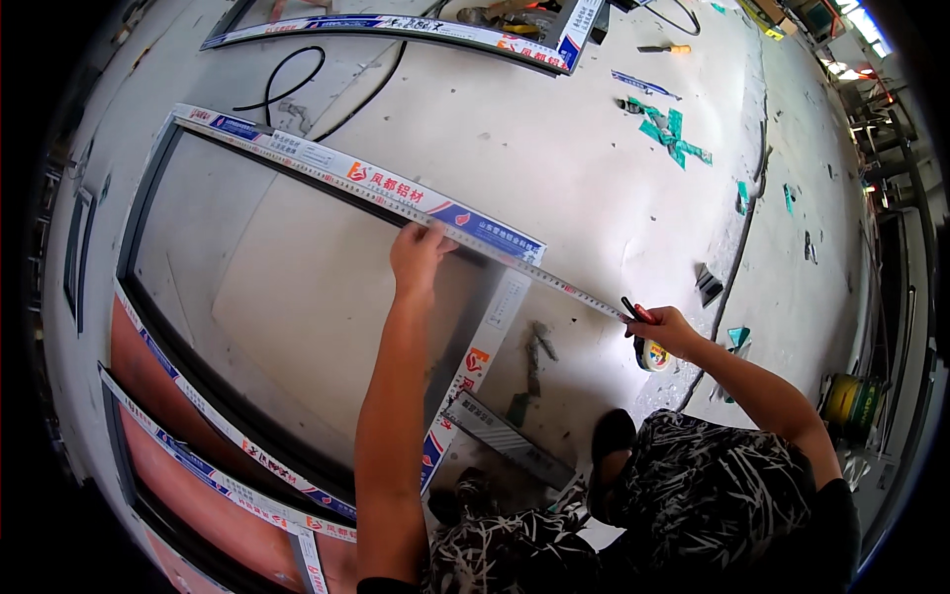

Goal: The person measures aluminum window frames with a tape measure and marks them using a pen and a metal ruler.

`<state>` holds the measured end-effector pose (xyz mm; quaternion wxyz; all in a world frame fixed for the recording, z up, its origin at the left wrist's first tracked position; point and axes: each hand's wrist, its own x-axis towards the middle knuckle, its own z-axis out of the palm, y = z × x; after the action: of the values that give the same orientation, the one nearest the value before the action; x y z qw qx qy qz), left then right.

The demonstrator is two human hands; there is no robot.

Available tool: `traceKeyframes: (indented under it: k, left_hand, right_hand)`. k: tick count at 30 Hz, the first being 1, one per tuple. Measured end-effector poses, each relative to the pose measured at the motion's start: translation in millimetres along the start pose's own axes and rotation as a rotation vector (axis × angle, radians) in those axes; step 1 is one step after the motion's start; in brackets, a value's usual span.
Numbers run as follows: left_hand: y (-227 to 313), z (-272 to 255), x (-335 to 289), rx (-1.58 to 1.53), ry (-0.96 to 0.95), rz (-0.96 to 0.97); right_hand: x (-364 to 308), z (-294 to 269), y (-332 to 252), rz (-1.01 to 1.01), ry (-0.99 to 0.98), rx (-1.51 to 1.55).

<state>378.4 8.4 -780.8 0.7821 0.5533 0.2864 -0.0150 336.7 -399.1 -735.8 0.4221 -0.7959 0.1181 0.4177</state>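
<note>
Tape measure (653, 355): case sits off the right end of the big frame's top bar, in my right hand (666, 332). Blade (579, 294) is pulled out, long axis along the top bar of the big frame (341, 170), lying on that bar's inner side, then running past its right corner to the case. Hook end too small to make out, somewhere toward the frame's left corner.

Right hand is nearer the case: fingers wrapped round it, plus a slim dark-and-red thing (641, 313) sticking up from the same grip, marker maybe. Left hand (421, 255) is on the top bar, right of its middle; fingertips bunched together at the blade. Pinching or only pressing, I can't tell. From those fingertips the case lies rightward and nearer me, straight down the blade.

Further out: loose strip (510, 441) by the frame's near right corner, panelled frame (203, 470) on its near side, second frame (386, 27) beyond it, green tape scraps (673, 137) beyond its right end.
</note>
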Motion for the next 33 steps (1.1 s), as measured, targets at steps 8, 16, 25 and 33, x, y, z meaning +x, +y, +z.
traceKeyframes:
  k: [8, 16, 25, 33]
  left_hand:
    - [0, -1, 2, 0.068, 0.054, 0.013]
    - [3, 4, 0, 0.033, 0.071, -0.010]
    - [12, 3, 0, -0.020, 0.033, -0.100]
    - [12, 2, 2, -0.017, -0.002, -0.108]
  right_hand:
    - [-7, 10, -5, -0.030, 0.068, -0.106]
    - [-6, 20, -19, -0.168, 0.123, -0.225]
    - [-10, 21, -29, -0.221, 0.194, -0.371]
    - [-14, 24, -33, -0.293, 0.243, -0.426]
